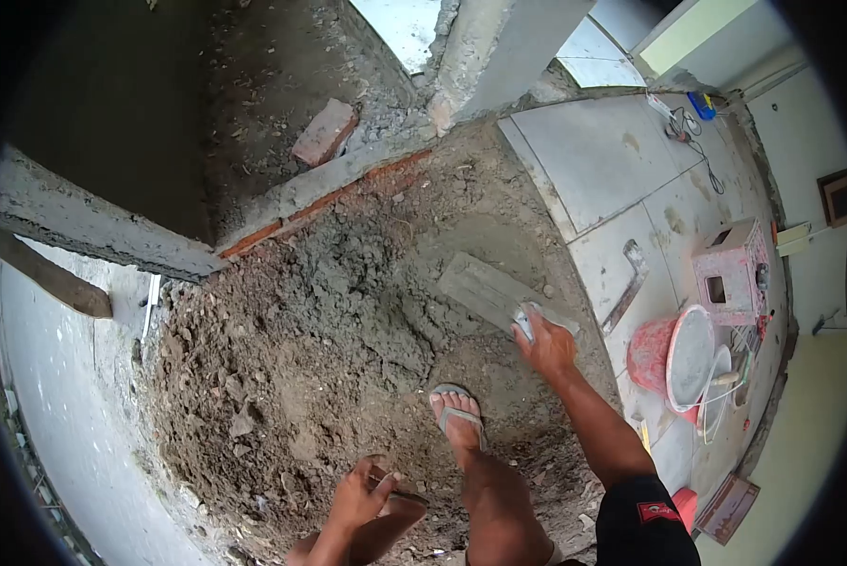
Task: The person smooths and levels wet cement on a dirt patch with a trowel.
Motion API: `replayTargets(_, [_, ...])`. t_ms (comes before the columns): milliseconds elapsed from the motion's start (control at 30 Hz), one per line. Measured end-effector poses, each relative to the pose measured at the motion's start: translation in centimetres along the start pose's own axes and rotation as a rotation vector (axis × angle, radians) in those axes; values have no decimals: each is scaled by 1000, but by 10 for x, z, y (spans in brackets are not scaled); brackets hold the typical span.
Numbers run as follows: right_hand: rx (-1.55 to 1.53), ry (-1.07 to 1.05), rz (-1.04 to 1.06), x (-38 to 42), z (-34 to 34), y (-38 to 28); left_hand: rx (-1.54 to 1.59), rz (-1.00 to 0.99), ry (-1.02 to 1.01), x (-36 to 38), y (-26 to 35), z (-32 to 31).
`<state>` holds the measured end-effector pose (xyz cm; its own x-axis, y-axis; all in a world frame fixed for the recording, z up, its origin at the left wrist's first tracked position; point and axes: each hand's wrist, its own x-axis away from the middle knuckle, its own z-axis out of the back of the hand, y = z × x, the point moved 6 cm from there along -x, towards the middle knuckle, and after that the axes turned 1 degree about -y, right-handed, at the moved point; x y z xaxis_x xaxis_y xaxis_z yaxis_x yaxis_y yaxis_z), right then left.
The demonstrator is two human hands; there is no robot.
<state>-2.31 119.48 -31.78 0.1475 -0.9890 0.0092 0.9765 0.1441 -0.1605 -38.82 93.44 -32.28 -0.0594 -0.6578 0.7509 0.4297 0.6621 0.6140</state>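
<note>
Right hand (548, 345) grips a float (489, 291) at the mortar

The fingers close around the float's handle; its long blade lies over a smoothed patch (508, 238), beside lumpy grey mortar (362, 297). The left hand (359, 495) is curled near a bent leg; whether it holds anything, I cannot tell. Beyond sit floor tiles (605, 162), a red-stained bucket (654, 354) and a brick (325, 132).
</note>
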Motion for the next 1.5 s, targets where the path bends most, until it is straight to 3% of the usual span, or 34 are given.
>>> replayTargets(67, [-53, 38, 24, -15, -21, 8, -203, -12, -20, -19, 41, 42])
replayTargets(133, [-44, 89, 45, -32, -35, 7, -253, -186, 64, -47, 54, 70])
replayTargets(200, [-46, 63, 50, -49, -47, 3, -45, -274, 162, -71, 15, 82])
replayTargets(300, [-43, 5, 51, -100, -59, -11, -72, -297, 145, -111, -7, 103])
replayTargets(467, [33, -162, 20, -224, -85, -45, -346, -109, 150, -128, 18, 134])
replayTargets(567, [-14, -165, 20, -259, -89, -51, -178, -99, 202, -130, 14, 140])
replayTargets(600, [-17, -134, 43, -260, -88, -52, -58, -76, 188, -134, 5, 141])
replayTargets(667, [-62, -76, 59, -251, -86, -49, -128, -70, 197, -143, -20, 148])
replayTargets(700, [-26, -260, -16, -242, -66, -58, -333, -64, 190, -145, -31, 151])
replayTargets(767, [26, -302, -69, -202, -18, -71, -564, -43, 154, -137, -30, 152])
replayTargets(900, [103, -274, -178, -154, 7, -48, -331, -167, 155, -139, -34, 157])
replayTargets(1033, [143, -185, -198, -122, 8, -32, -342, -220, 156, -144, -35, 157])
replayTargets(1167, [153, -162, -212, -131, -15, -40, -328, -218, 89, -149, -41, 153])
replayTargets(1233, [122, -118, -121, -157, -40, -44, -323, -211, 113, -155, -52, 159])
replayTargets(1333, [199, -122, -126, -212, -90, -8, -241, -123, 126, -159, -73, 160])
replayTargets(1400, [197, -156, -132, -243, -93, 1, -439, -98, 212, -158, -74, 166])
replayTargets(1500, [155, -177, -149, -286, -94, 18, -363, -43, 187, -157, -72, 155])
